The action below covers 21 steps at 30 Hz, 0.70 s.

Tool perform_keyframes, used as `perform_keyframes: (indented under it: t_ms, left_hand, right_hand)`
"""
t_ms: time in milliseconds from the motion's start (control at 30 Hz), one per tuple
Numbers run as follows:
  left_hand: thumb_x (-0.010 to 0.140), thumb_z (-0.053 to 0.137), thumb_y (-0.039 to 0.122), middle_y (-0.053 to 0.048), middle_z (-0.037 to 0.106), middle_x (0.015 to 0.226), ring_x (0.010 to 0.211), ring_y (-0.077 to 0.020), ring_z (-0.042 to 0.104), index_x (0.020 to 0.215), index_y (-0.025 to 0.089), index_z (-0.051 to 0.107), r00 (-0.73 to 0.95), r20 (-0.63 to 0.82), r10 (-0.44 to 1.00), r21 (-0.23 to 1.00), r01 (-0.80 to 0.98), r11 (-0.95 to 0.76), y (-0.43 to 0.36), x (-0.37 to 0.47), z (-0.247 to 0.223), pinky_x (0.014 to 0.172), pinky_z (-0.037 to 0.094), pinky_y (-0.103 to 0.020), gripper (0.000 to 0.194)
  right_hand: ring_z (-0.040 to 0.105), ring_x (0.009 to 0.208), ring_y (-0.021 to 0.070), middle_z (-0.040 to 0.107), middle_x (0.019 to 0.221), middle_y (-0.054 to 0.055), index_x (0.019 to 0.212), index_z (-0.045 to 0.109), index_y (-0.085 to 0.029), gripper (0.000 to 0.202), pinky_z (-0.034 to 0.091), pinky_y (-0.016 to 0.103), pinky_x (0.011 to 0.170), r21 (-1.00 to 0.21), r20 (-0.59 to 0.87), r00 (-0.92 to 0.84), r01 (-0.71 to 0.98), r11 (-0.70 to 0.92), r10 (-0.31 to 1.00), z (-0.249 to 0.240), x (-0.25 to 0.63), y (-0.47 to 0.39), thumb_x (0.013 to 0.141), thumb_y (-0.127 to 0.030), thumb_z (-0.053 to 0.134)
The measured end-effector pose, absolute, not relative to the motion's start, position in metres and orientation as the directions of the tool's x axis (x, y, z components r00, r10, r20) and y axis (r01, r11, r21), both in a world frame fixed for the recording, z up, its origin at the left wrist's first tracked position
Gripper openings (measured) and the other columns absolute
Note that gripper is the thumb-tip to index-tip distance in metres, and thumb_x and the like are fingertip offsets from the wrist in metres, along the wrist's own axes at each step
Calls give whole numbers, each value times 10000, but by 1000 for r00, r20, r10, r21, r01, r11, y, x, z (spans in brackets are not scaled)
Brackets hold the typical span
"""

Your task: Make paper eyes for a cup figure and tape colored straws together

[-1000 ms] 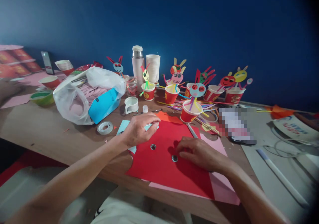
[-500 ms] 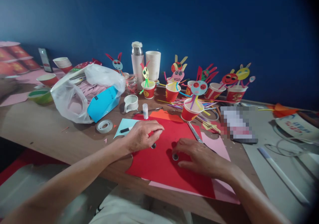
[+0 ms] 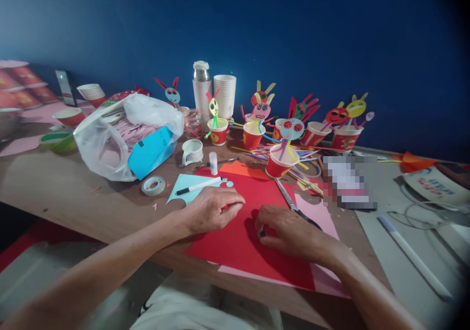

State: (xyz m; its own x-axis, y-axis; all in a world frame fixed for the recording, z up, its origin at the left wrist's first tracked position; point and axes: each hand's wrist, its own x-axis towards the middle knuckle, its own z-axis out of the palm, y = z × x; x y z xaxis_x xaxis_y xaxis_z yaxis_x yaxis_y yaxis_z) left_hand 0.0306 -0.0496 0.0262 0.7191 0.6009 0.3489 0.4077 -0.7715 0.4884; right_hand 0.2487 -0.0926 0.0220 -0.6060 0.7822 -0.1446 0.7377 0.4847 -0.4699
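My left hand [image 3: 216, 211] hovers over the left part of a red paper sheet [image 3: 235, 249], thumb and fingers pressed together; anything between them is hidden. Over the middle of the sheet, my right hand [image 3: 284, 229] has its thumb and fingers closed round a small dark round piece [image 3: 261, 234]. Scissors [image 3: 292, 202] lie beside the right hand, their dark handle partly behind it. Beyond my left hand, a black-and-white marker [image 3: 198, 186] rests on light blue paper [image 3: 183, 180]. Pink paper [image 3: 316, 212] shows under the red sheet.
A plastic bag [image 3: 99, 149] with paper pieces and a tape roll [image 3: 153, 186] are on the left. Red cups with paper faces [image 3: 281, 161], a glue stick [image 3: 213, 163], a flask [image 3: 201, 90] and stacked cups [image 3: 224, 95] stand behind. A phone [image 3: 348, 183] lies right.
My left hand has shifted slightly right and nearer me, uncovering the marker; the dark round piece beneath it is now out of sight. My right thumb and fingers have closed round the other piece.
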Motion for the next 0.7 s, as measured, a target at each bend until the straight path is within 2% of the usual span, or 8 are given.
perform_keyframes:
  t_ms: [233,400,500,700]
  left_hand:
    - [845,427,197,-42,665,777,747,-149,617,844,178,653,723,341,601,495,405,-768,-52,30,28,703,468,-242,227]
    - [838,455,213,-46,683,849,790,-143,622,873,176,654,621,414,666,522,438,-732,-42,21,32,755,461,-233,206]
    - [829,466,208,-46,686,879,801,-139,622,883,172,652,587,422,691,548,443,-710,-39,16,34,767,457,-223,198]
    - [826,466,211,-46,682,827,773,-144,620,862,180,662,637,399,659,520,434,-735,-43,19,32,727,459,-223,202]
  right_hand:
    - [551,763,157,601,869,25,843,561,-205,124,372,243,659,-455,-153,-585,757,469,796,19,248,-93,731,-159,532]
    - [572,805,176,622,887,34,938,569,-209,214,372,259,687,-411,-127,-567,777,478,814,15,249,-95,734,-165,522]
    - [578,802,186,629,863,31,907,581,-216,195,363,266,674,-375,-143,-559,794,478,817,15,250,-96,732,-163,513]
    - [564,768,170,624,840,13,839,572,-220,137,341,256,653,-365,-149,-578,787,498,803,15,253,-95,719,-165,536]
